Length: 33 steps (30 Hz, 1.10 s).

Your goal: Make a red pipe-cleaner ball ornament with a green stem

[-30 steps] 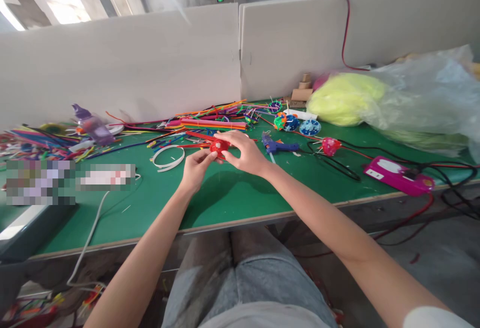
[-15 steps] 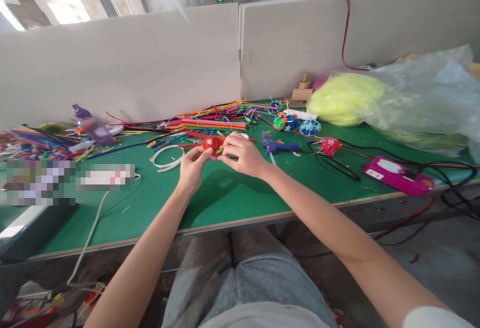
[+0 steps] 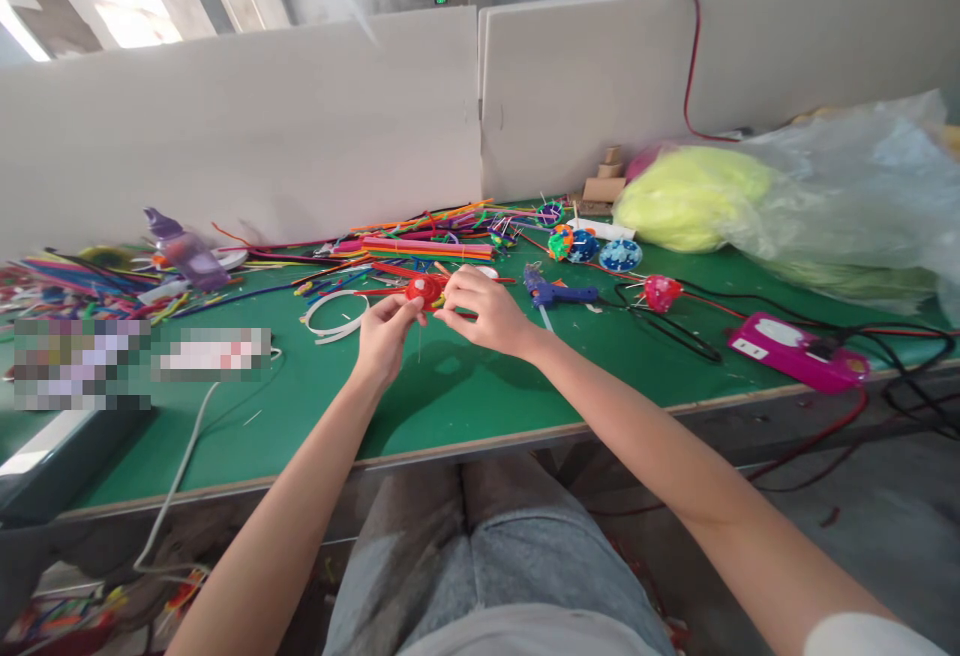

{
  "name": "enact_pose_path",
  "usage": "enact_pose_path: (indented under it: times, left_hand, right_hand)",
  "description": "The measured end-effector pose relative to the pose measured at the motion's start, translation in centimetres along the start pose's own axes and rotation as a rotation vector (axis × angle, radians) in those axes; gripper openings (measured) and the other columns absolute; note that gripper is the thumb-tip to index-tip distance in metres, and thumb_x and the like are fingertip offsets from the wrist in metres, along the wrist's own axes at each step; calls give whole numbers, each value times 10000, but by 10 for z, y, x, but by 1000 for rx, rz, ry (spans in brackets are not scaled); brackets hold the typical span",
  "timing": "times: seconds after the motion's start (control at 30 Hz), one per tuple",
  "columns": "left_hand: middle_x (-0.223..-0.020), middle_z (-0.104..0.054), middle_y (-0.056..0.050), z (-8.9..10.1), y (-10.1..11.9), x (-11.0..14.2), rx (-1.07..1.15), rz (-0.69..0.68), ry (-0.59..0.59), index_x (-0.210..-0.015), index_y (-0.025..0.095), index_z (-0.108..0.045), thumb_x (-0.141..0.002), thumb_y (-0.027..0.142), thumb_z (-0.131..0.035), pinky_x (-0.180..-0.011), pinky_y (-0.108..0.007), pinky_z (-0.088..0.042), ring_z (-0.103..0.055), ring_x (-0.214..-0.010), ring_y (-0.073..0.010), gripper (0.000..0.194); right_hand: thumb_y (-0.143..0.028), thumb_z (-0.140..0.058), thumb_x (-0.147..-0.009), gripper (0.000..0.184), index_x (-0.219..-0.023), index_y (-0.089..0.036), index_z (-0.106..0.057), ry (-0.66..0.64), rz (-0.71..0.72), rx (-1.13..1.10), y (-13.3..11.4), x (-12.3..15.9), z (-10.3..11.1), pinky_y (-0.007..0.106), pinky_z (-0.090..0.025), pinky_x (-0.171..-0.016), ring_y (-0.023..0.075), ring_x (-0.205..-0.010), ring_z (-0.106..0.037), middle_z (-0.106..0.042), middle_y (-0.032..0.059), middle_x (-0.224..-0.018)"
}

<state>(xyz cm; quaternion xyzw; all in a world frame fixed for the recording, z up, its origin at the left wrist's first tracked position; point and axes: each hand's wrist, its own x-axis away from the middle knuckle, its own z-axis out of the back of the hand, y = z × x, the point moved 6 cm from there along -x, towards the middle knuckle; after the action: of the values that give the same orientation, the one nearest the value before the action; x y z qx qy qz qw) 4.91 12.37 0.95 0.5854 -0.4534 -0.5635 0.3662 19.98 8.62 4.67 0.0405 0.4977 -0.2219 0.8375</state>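
Note:
A small round red craft piece [image 3: 424, 289] with a pale spot on top is pinched between the thumb and fingers of my left hand [image 3: 384, 336], just above the green table. My right hand [image 3: 484, 308] is closed up against the piece's right side, its fingertips together. What they grip is hidden; a bit of yellow shows beside them. From the underside of the red piece hangs a thin pale strand [image 3: 419, 344]. Left of my hands lies a white strip loop [image 3: 335, 318], and to the right rests a blue glue gun [image 3: 559, 291].
Colourful pipe cleaners [image 3: 420, 248] lie behind my hands. Finished-looking dotted balls [image 3: 620, 254] stand at back right, with a pink one [image 3: 661, 293] nearer. A magenta power strip [image 3: 799, 351] with black cables sits near the right edge. A purple bottle [image 3: 187, 254] stands left.
A thin pale strand now shows below the red piece, which has turned slightly in my fingers. Both hands are in nearly the same place.

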Motion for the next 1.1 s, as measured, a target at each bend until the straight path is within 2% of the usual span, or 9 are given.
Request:
enact_pose_path:
  times: [0.2,0.37,0.5,0.6,0.67,0.8,0.97,1.1]
  left_hand:
    - [-564,-601,11,-2,2,1,50,-1,-7,-581,180,-610,-693,301,-717,-635,-245,-423,-534,-594,-113,197]
    - [-590,-630,4,-3,4,2,28,8,-10,-592,178,-636,-684,312,-730,-707,-257,-453,-562,-618,-118,187]
    - [-589,-634,-3,-1,5,2,1,15,3,-597,183,-648,-675,336,-736,-717,-275,-472,-579,-628,-136,192]
    - [-587,-633,-7,-2,4,2,-2,20,-20,-585,186,-643,-676,348,-736,-705,-284,-479,-578,-615,-141,208]
    - [-591,-635,-5,-3,4,3,-4,19,-45,-583,186,-638,-682,352,-734,-701,-283,-477,-577,-610,-139,216]
    - [-575,-636,7,-2,6,3,-60,-41,-50,-600,192,-639,-695,342,-741,-733,-285,-461,-578,-629,-143,205]
    - [-629,-677,-9,-3,10,4,-167,-125,-52,-668,184,-672,-699,379,-745,-731,-296,-455,-605,-660,-164,211]
    - [-667,-696,-21,-4,9,5,-174,-128,-64,-706,176,-689,-685,405,-758,-723,-302,-463,-621,-665,-170,239]
  right_hand:
    - [-328,-549,-919,287,-669,-186,-557,-35,-196,2,14,2,-1,292,-426,-724,153,-700,-524,-575,18,-714]
    - [-343,-602,-888,226,-735,-179,-628,-37,-385,41,26,7,0,256,-390,-647,135,-638,-541,-637,16,-705]
    - [-388,-647,-843,209,-797,-185,-628,-2,-483,-48,34,9,2,247,-411,-630,140,-649,-593,-674,23,-743]
    - [-441,-695,-785,301,-920,-186,-609,18,-552,-159,40,10,4,249,-421,-578,144,-601,-589,-657,4,-683]
    - [-434,-698,-779,339,-991,-188,-601,-9,-564,-246,40,10,3,252,-425,-548,133,-539,-559,-629,-22,-627]
    - [-353,-658,-816,273,-1028,-184,-629,-72,-543,-369,33,7,1,266,-460,-555,115,-506,-547,-634,-25,-640]
    - [-236,-636,-789,223,-998,-164,-661,-26,-519,-357,32,6,2,287,-506,-619,135,-623,-612,-701,29,-792]
    - [-248,-613,-795,207,-978,-161,-654,-20,-568,-418,35,8,-1,272,-491,-548,123,-555,-582,-682,19,-738]
